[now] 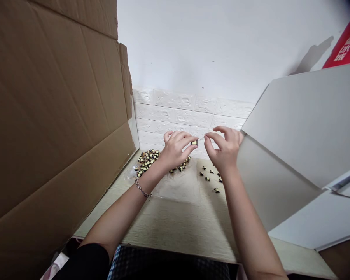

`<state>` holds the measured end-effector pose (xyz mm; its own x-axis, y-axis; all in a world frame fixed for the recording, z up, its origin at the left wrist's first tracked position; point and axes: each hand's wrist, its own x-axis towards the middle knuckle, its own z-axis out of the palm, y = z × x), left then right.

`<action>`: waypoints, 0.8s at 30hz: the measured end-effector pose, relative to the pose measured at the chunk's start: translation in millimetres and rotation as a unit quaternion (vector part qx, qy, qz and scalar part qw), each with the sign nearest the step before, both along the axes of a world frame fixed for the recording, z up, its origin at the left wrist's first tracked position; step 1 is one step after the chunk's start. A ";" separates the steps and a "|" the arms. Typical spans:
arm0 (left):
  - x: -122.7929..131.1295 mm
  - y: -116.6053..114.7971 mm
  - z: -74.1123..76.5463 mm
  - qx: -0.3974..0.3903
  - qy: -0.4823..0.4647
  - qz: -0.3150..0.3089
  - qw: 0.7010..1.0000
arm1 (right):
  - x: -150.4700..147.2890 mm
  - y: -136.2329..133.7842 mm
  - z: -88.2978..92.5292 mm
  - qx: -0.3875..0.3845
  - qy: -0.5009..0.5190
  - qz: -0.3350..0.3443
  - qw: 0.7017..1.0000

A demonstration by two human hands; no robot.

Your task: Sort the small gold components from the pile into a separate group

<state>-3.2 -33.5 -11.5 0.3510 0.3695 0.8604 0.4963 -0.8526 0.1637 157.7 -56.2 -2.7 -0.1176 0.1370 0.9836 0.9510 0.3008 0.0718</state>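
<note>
My left hand (pixel 176 147) is raised over the table, its thumb and fingertips pinching a small transformer (pixel 195 142) with a yellow wrap and dark ends. To its right, my right hand (pixel 224 146) pinches thumb and index finger together, other fingers curled. A faint thin wire seems to run from the transformer to that pinch; its end is hidden. Below and left lies a pile of similar transformers (pixel 147 160), partly behind my left hand and wrist. A clear plastic bag (pixel 177 188) lies flat beneath the hands. Several loose transformers (pixel 216 190) are scattered by my right forearm.
A tall cardboard sheet (pixel 55 109) walls off the left side. White panels (pixel 297 124) slant along the right, with a red printed object (pixel 345 46) above them. A white brick-patterned wall (pixel 175 112) closes the back of the pale wooden table (pixel 175 225).
</note>
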 end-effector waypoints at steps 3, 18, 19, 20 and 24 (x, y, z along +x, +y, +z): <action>-0.1 -0.5 0.3 0.000 -0.008 -0.005 1.000 | -0.9 -1.1 0.6 0.009 0.006 0.018 1.000; 0.1 0.8 0.1 0.019 -0.041 0.020 0.999 | -9.0 1.6 4.2 -0.240 0.287 0.336 0.864; 0.2 0.9 -0.3 0.026 -0.038 0.023 0.999 | -9.3 2.8 3.2 -0.267 0.299 0.365 0.840; 0.3 1.0 -0.6 0.033 -0.036 0.027 0.998 | -9.9 3.5 2.3 -0.284 0.308 0.389 0.820; 0.7 1.4 -1.4 0.046 -0.028 0.042 0.998 | -13.1 3.7 0.8 -0.305 0.322 0.425 0.789</action>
